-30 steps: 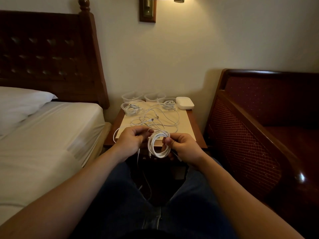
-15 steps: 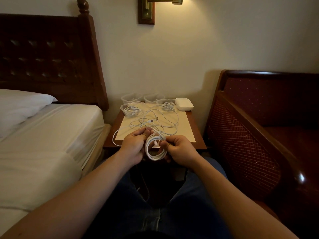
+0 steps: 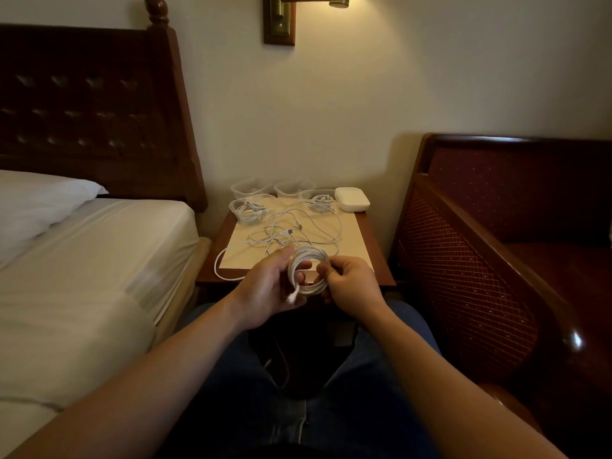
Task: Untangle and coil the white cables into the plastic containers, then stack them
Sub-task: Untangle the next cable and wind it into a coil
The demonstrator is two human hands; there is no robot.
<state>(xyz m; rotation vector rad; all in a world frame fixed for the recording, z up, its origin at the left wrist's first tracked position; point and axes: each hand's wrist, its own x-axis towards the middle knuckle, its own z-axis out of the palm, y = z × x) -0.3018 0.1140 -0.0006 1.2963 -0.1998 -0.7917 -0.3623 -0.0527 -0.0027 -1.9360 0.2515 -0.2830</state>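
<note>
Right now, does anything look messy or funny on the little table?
Yes. Loose white cables lie tangled across the nightstand, and one loop droops over its front-left edge. Nothing looks broken or spilled.

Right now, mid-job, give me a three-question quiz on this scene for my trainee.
1. True or false: the coil is already in a tub.
2. Which hands grip the coil? A) left only B) right only C) both
3. Fill in: loose cable lies on the ____.

Key
1. False: left hand and right hand hold it in front of the nightstand.
2. C
3. nightstand
</note>
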